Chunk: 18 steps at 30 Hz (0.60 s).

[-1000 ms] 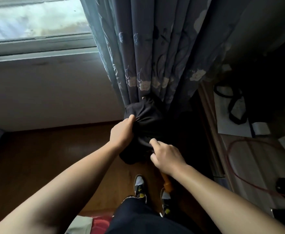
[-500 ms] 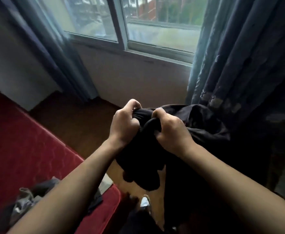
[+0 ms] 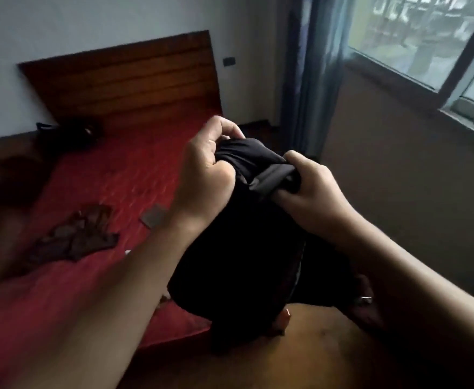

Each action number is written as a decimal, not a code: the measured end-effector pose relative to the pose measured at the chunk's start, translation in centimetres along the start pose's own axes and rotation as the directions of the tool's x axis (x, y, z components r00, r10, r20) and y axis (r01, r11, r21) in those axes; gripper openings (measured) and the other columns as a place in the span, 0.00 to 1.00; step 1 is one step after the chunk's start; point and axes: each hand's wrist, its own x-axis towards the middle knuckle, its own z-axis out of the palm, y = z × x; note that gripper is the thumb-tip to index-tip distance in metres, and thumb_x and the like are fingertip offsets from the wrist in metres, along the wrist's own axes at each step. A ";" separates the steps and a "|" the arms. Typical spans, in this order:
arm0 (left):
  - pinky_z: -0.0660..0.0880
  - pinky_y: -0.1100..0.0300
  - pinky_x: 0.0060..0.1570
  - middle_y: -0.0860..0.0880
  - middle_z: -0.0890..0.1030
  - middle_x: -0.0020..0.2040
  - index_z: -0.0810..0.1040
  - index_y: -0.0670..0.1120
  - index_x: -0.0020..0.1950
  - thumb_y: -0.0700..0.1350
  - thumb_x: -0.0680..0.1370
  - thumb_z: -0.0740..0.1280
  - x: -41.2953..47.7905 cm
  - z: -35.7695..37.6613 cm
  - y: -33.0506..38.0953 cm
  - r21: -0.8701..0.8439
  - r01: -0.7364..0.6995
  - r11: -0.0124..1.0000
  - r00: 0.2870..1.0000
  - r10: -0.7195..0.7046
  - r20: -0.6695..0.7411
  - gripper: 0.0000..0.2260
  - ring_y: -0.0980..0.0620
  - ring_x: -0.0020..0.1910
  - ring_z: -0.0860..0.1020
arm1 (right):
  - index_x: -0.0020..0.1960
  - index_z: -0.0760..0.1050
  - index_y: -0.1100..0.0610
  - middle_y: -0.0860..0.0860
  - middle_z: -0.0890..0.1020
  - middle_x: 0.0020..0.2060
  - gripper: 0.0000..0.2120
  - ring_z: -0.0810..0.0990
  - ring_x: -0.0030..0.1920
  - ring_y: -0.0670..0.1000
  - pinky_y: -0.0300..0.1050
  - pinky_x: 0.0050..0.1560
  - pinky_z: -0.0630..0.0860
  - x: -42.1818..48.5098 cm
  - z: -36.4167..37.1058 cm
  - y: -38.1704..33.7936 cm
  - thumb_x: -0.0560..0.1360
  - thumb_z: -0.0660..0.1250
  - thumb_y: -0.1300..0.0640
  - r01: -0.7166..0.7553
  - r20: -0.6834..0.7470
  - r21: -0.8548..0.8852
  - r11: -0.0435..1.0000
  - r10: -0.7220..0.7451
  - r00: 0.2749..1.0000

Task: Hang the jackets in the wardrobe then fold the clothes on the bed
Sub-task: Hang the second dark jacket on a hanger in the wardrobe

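At the far left a dark pillow (image 3: 11,169) lies at the head of the bed (image 3: 95,175), whose red quilted cover fills the left half of the view. On that cover lies a crumpled dark brown garment (image 3: 76,237), spread flat and loose, and just to its right a small grey square (image 3: 154,217), too blurred to tell what it is. Nearer the head of the bed lies another dark bundle (image 3: 70,134). A slatted wooden headboard (image 3: 123,77) stands against the white wall, with a small black socket plate (image 3: 229,62) on the wall to its right. In the middle, the left hand (image 3: 205,175) has its fingers curled tightly round the bunched top edge of a black garment (image 3: 247,248), and the right hand (image 3: 308,195) grips the same edge just beside it, thumb on top. The garment hangs down from both hands, above the near corner of the bed and the brown wooden floor (image 3: 314,355). Behind the hands a blue-grey curtain (image 3: 311,80) hangs in the corner of the room. At the right a window (image 3: 426,37) with a dark frame sits above a plain wall (image 3: 412,178) in shade.
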 end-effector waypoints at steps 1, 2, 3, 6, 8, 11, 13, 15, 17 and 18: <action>0.67 0.66 0.32 0.58 0.76 0.33 0.76 0.50 0.43 0.32 0.62 0.55 -0.3 -2.7 -0.7 0.034 0.013 0.999 0.999 -0.011 -0.042 0.19 0.60 0.33 0.71 | 0.38 0.65 0.50 0.44 0.73 0.28 0.12 0.71 0.30 0.41 0.36 0.32 0.65 0.9 2.3 -1.5 0.66 0.69 0.49 0.023 0.031 0.038 0.999 -0.025 0.999; 0.67 0.66 0.32 0.59 0.76 0.33 0.76 0.51 0.42 0.32 0.62 0.55 -0.7 -5.6 -1.5 0.074 0.032 0.997 0.996 -0.026 -0.085 0.19 0.61 0.32 0.71 | 0.37 0.65 0.49 0.43 0.73 0.28 0.12 0.71 0.30 0.41 0.36 0.31 0.64 1.7 4.6 -3.2 0.65 0.68 0.47 0.052 0.064 0.074 0.996 -0.057 0.996; 0.67 0.66 0.31 0.59 0.76 0.32 0.76 0.53 0.42 0.32 0.62 0.55 -1.3 -8.7 -2.4 0.114 0.059 0.992 0.990 -0.044 -0.130 0.19 0.61 0.32 0.71 | 0.36 0.64 0.48 0.43 0.73 0.28 0.12 0.70 0.29 0.41 0.36 0.31 0.64 2.4 7.0 -5.0 0.65 0.67 0.45 0.084 0.098 0.102 0.991 -0.094 0.991; 0.67 0.64 0.30 0.57 0.77 0.32 0.76 0.56 0.41 0.34 0.62 0.55 -4.0 -18.6 -5.3 0.198 0.164 0.966 0.963 -0.113 -0.244 0.20 0.59 0.31 0.72 | 0.35 0.65 0.49 0.43 0.74 0.27 0.12 0.71 0.29 0.42 0.35 0.30 0.64 4.1 14.7 -10.7 0.65 0.67 0.47 0.162 0.207 0.178 0.971 -0.198 0.958; 0.67 0.62 0.31 0.57 0.78 0.32 0.76 0.57 0.41 0.34 0.61 0.54 -6.4 -25.1 -6.9 0.226 0.242 0.944 0.934 -0.163 -0.317 0.21 0.58 0.31 0.73 | 0.35 0.65 0.49 0.45 0.74 0.27 0.11 0.72 0.29 0.42 0.35 0.30 0.65 4.7 19.9 -14.9 0.65 0.68 0.50 0.210 0.279 0.209 0.955 -0.264 0.923; 0.66 0.59 0.33 0.58 0.78 0.32 0.76 0.57 0.41 0.36 0.60 0.54 -10.5 -34.1 -8.5 0.205 0.345 0.916 0.862 -0.223 -0.455 0.20 0.58 0.32 0.72 | 0.35 0.67 0.50 0.46 0.76 0.28 0.10 0.74 0.31 0.43 0.36 0.31 0.66 5.2 27.8 -21.2 0.65 0.69 0.52 0.291 0.378 0.261 0.921 -0.374 0.847; 0.66 0.62 0.34 0.58 0.77 0.33 0.76 0.56 0.41 0.37 0.60 0.53 -13.4 -39.5 -8.9 0.207 0.404 0.891 0.806 -0.240 -0.541 0.20 0.59 0.33 0.72 | 0.36 0.68 0.51 0.46 0.76 0.29 0.11 0.75 0.32 0.46 0.37 0.31 0.66 5.2 32.7 -25.4 0.66 0.71 0.54 0.335 0.422 0.313 0.889 -0.446 0.790; 0.66 0.64 0.35 0.59 0.77 0.34 0.76 0.55 0.41 0.36 0.60 0.53 -16.3 -44.3 -8.7 0.209 0.461 0.862 0.747 -0.249 -0.617 0.20 0.59 0.34 0.73 | 0.37 0.70 0.52 0.47 0.77 0.30 0.10 0.75 0.33 0.48 0.37 0.32 0.66 4.9 37.1 -29.4 0.67 0.72 0.55 0.371 0.456 0.368 0.853 -0.513 0.727; 0.67 0.66 0.35 0.58 0.78 0.35 0.76 0.55 0.42 0.35 0.60 0.53 -19.2 -48.7 -8.2 0.203 0.514 0.833 0.674 -0.246 -0.697 0.21 0.60 0.34 0.73 | 0.37 0.71 0.51 0.46 0.77 0.30 0.08 0.76 0.33 0.45 0.37 0.34 0.67 4.2 41.2 -33.5 0.66 0.70 0.53 0.383 0.488 0.442 0.811 -0.576 0.655; 0.67 0.66 0.36 0.58 0.78 0.35 0.76 0.54 0.42 0.35 0.61 0.53 -20.6 -50.6 -7.9 0.194 0.542 0.818 0.632 -0.244 -0.735 0.21 0.60 0.34 0.73 | 0.37 0.71 0.50 0.45 0.78 0.30 0.07 0.76 0.33 0.42 0.36 0.34 0.67 3.8 43.1 -35.5 0.65 0.69 0.53 0.381 0.502 0.480 0.790 -0.604 0.619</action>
